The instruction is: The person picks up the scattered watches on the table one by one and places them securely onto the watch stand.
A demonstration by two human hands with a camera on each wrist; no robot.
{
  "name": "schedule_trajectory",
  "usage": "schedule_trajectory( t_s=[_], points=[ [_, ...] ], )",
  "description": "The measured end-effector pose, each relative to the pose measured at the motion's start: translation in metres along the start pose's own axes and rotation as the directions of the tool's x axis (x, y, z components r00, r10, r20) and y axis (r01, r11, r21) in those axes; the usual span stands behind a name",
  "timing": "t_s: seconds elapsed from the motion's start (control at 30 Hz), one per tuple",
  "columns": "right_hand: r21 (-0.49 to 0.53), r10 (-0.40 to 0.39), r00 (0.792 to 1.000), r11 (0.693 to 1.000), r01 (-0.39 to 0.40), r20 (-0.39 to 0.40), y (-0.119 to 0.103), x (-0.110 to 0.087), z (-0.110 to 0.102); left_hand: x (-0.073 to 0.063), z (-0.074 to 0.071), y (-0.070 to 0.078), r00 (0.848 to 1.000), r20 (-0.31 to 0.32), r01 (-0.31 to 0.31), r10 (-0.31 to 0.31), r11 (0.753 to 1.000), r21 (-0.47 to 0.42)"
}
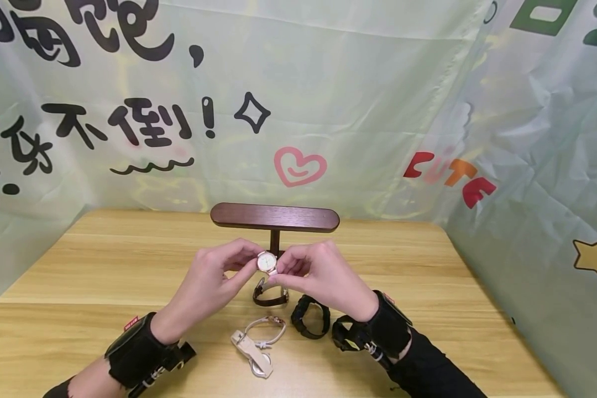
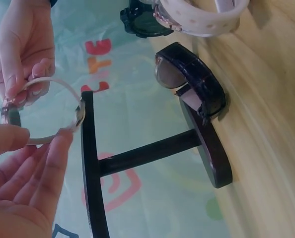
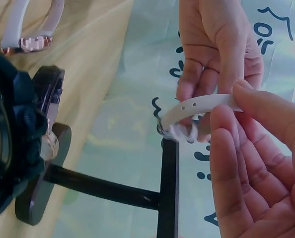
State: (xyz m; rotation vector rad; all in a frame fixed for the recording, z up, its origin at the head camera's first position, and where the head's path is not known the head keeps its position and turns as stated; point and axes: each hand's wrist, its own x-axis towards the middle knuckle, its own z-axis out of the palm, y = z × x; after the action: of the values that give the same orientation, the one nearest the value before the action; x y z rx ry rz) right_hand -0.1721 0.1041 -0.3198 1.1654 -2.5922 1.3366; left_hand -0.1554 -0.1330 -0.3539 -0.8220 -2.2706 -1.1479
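Both hands hold a small round-faced watch with a white strap [image 1: 266,262] in front of the display stand [image 1: 275,216]. My left hand [image 1: 211,279] pinches it from the left with thumb and fingers, and my right hand [image 1: 323,273] pinches the other side. In the left wrist view, the white strap [image 2: 63,84] forms a closed loop beside the stand's bar. Strap holes show along the white strap [image 3: 199,104] in the right wrist view, where my right thumb and index finger grip it. A dark-strapped watch [image 1: 268,302] stands on the table just below the hands.
Nearer me lie a thin white-banded watch [image 1: 266,338], a pale-strapped watch [image 1: 251,354] and a black watch [image 1: 310,318]. Another black watch [image 1: 345,334] sits by my right wrist. A printed curtain [image 1: 358,110] hangs behind the wooden table [image 1: 129,249].
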Motion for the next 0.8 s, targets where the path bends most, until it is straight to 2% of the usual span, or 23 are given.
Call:
schedule_trajectory(
  t_s=[0.23, 0.43, 0.6, 0.8],
  points=[
    [0.057, 0.020, 1.000, 0.998, -0.021, 0.005, 0.0017, 0.0009, 0.0024, -0.0004, 0.0008, -0.0015, 0.995, -0.030, -0.092, 0.091, 0.995, -0.028],
    [0.056, 0.047, 0.999, 0.997, -0.047, -0.002, 0.0036, 0.0020, 0.0024, -0.0001, -0.0008, -0.0012, 0.984, -0.004, -0.177, 0.177, 0.981, -0.079],
    [0.053, 0.038, 0.999, 0.998, -0.039, 0.009, 0.0047, 0.0025, 0.0023, 0.0001, -0.0020, -0.0014, 0.981, 0.011, -0.191, 0.191, 0.980, -0.051],
    [0.041, 0.004, 1.000, 0.999, -0.005, 0.022, 0.0052, 0.0024, 0.0015, 0.0001, -0.0019, -0.0033, 0.981, -0.001, -0.192, 0.192, 0.981, 0.003]
  ],
)
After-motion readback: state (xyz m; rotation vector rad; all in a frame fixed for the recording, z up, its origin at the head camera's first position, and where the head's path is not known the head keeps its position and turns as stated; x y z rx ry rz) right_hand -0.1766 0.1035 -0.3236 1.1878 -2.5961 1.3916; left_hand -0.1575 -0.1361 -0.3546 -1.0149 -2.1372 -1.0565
